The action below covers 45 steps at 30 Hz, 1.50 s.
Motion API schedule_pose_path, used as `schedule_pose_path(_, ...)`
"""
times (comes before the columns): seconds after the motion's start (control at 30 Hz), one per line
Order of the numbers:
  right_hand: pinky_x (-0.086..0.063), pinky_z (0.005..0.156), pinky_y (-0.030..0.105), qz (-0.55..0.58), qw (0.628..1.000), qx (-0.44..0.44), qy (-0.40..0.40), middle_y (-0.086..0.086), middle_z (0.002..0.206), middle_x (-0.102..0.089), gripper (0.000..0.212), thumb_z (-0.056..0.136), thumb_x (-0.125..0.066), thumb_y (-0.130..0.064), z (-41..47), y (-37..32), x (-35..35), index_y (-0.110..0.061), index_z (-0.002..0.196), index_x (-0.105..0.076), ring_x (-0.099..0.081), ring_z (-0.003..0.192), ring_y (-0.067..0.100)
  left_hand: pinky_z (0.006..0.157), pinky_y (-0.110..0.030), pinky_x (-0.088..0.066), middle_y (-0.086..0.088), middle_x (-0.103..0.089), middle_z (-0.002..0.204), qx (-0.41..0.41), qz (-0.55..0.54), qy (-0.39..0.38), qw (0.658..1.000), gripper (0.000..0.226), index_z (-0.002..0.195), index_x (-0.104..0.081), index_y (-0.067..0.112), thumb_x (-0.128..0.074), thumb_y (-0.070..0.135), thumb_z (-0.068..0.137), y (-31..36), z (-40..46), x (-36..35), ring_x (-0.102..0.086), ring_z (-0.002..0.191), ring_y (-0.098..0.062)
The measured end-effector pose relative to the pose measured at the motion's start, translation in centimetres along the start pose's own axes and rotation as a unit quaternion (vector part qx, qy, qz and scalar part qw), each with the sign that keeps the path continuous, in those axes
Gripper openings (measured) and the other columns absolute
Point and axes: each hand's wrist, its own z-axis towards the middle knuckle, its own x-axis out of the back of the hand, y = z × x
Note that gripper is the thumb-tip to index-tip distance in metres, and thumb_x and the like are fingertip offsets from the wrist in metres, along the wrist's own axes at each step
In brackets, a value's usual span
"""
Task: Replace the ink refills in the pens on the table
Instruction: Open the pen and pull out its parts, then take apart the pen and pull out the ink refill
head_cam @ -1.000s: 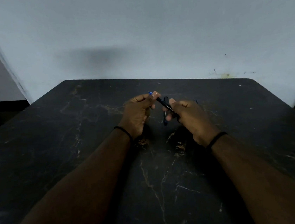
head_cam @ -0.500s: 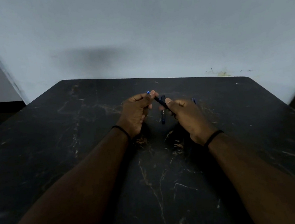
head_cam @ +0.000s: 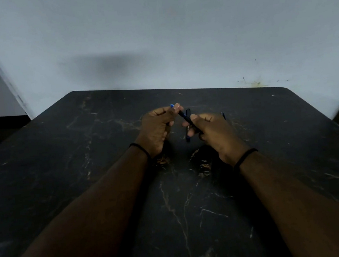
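Note:
Both my hands hold one dark pen (head_cam: 187, 119) above the middle of the black marble table (head_cam: 83, 159). My left hand (head_cam: 159, 126) pinches its blue-tipped end between thumb and fingers. My right hand (head_cam: 213, 132) grips the barrel's other end, which is hidden inside the fist. A second dark pen (head_cam: 188, 133) lies on the table just below and between the hands. Behind my right hand, a thin blue piece (head_cam: 223, 115) pokes out; whether it is a refill or another pen is unclear.
A pale wall (head_cam: 174, 32) runs directly behind the table's far edge. The table's rounded right corner (head_cam: 288, 89) and left corner (head_cam: 71, 94) are in view. Dark floor lies off the left side.
Both hands keep their grip on the pen and stay in nearly the same place; the view has shifted slightly.

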Motion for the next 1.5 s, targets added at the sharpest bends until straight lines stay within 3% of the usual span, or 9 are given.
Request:
schedule_pose_path(0.2,-0.044,0.052,0.008,-0.020,0.999,0.027,0.021,0.001,0.079,-0.066,0.006,0.093,-0.066,-0.009,0.0,0.2,-0.1,-0.005,0.097,-0.067,-0.054,0.052,-0.008,0.032,-0.017,-0.022,0.004,-0.046,0.052,0.001,0.001,0.000,1.000,0.027,0.105,-0.071,0.005,-0.064,0.027,0.092,0.1,-0.2,-0.1,-0.026,0.034,-0.005)
schedule_pose_path(0.27,-0.046,0.052,0.013,-0.003,1.000,0.022,0.021,0.004,0.081,-0.066,0.014,0.088,-0.071,-0.006,0.0,0.3,-0.1,-0.006,0.099,-0.062,-0.055,0.052,-0.003,0.032,-0.016,-0.023,0.004,-0.045,0.052,-0.002,0.011,-0.006,1.000,0.028,0.106,-0.070,0.003,-0.063,0.027,0.093,0.2,-0.3,-0.1,-0.027,0.035,-0.005)
schedule_pose_path(0.43,-0.043,0.060,0.025,-0.096,0.994,0.029,0.035,0.002,0.079,-0.073,0.031,0.101,-0.053,-0.036,-0.1,0.3,-0.3,-0.013,0.092,-0.072,-0.059,0.060,0.004,0.032,-0.016,-0.024,0.004,-0.046,0.052,-0.005,0.010,-0.006,1.000,0.024,0.101,-0.072,0.005,-0.064,0.027,0.093,0.2,-0.3,-0.2,-0.028,0.034,-0.004)
schedule_pose_path(0.6,-0.051,0.077,0.042,-0.151,0.986,0.044,0.055,0.007,0.086,-0.071,0.024,0.099,-0.056,-0.029,0.1,0.4,-0.3,-0.015,0.089,-0.073,-0.065,0.081,0.022,0.033,-0.016,-0.023,0.004,-0.045,0.055,-0.003,0.021,-0.004,1.000,0.019,0.094,-0.074,0.012,-0.065,0.029,0.092,0.2,-0.3,-0.2,-0.027,0.036,-0.005)
schedule_pose_path(0.83,-0.046,0.062,0.016,-0.093,0.994,0.053,0.030,-0.003,0.088,-0.071,0.009,0.091,-0.069,-0.024,0.2,1.2,-0.4,-0.022,0.098,-0.063,-0.066,0.071,0.003,0.034,-0.017,-0.022,0.000,-0.044,0.058,-0.002,0.021,-0.001,1.000,0.021,0.098,-0.072,0.009,-0.063,0.027,0.093,0.6,-0.6,-0.4,-0.027,0.036,-0.005)
schedule_pose_path(1.0,-0.051,0.068,0.028,-0.152,0.981,0.105,0.053,-0.005,0.074,-0.071,0.018,0.096,-0.059,-0.032,0.3,1.4,-0.2,-0.024,0.083,-0.068,-0.066,0.070,0.005,0.038,-0.021,-0.019,0.001,-0.044,0.058,-0.004,0.038,0.006,0.999,0.022,0.098,-0.072,0.008,-0.062,0.027,0.094,0.9,-0.8,-0.6,-0.025,0.039,-0.007)
schedule_pose_path(1.17,-0.052,0.063,0.035,-0.272,0.946,0.156,0.083,-0.008,0.071,-0.065,0.017,0.094,-0.059,-0.032,0.3,1.5,0.0,-0.026,0.080,-0.066,-0.060,0.066,0.007,0.036,-0.017,-0.025,-0.001,-0.043,0.060,-0.014,0.053,0.065,0.996,0.035,0.105,-0.068,-0.005,-0.065,0.027,0.092,1.0,-1.0,-1.0,-0.028,0.040,-0.006)
schedule_pose_path(1.33,-0.051,0.065,0.035,-0.399,0.885,0.225,0.079,-0.005,0.080,-0.062,0.012,0.093,-0.055,-0.037,0.2,0.8,0.7,-0.030,0.084,-0.059,-0.058,0.073,0.018,0.040,-0.015,-0.031,0.004,-0.041,0.053,-0.093,0.081,0.196,0.973,0.029,0.070,-0.065,0.011,-0.069,0.032,0.090,1.3,-0.1,-0.7,-0.031,0.041,-0.003)
schedule_pose_path(1.5,-0.052,0.066,0.035,-0.419,0.868,0.252,0.088,-0.001,0.083,-0.066,0.011,0.093,-0.059,-0.033,0.3,0.4,1.5,-0.025,0.088,-0.064,-0.060,0.076,0.021,0.049,-0.023,-0.043,0.003,-0.060,0.057,-0.121,0.325,0.253,0.903,0.045,0.070,-0.066,0.009,-0.061,0.047,0.092,1.4,1.0,1.9,-0.050,0.047,-0.003)
